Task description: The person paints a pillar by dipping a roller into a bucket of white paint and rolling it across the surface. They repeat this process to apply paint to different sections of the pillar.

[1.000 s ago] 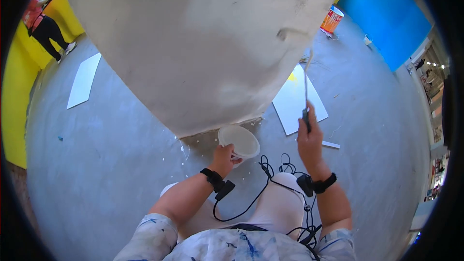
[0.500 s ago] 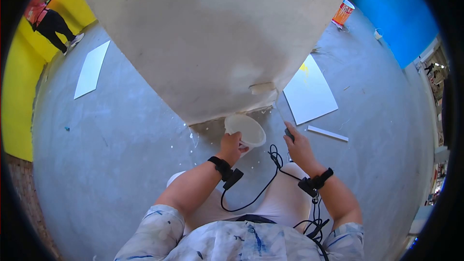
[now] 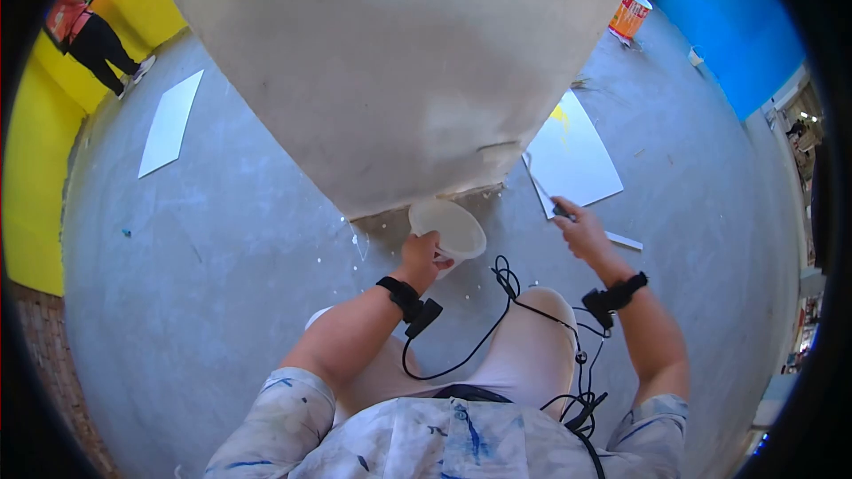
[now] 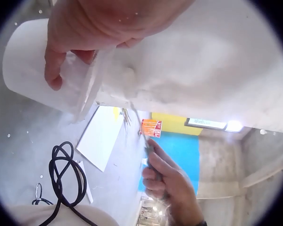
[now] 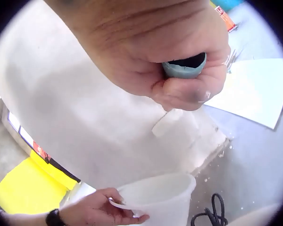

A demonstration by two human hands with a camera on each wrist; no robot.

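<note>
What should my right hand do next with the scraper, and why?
Probably draw the scraper across the raised dab low on the wall. Your right hand grips it with the blade just beside that dab, which stands proud and unsmoothed; your left hand holds the tub close below.

tool blade [image 4: 139,125] blurred, handle [image 5: 184,67] inside right hand [image 5: 146,47]

Head camera looking steeply down from above. Two wrist cameras sitting very close, aiming outward; all three catching white plastic bucket [image 3: 448,229] and rough plastered wall [image 3: 399,62].
</note>
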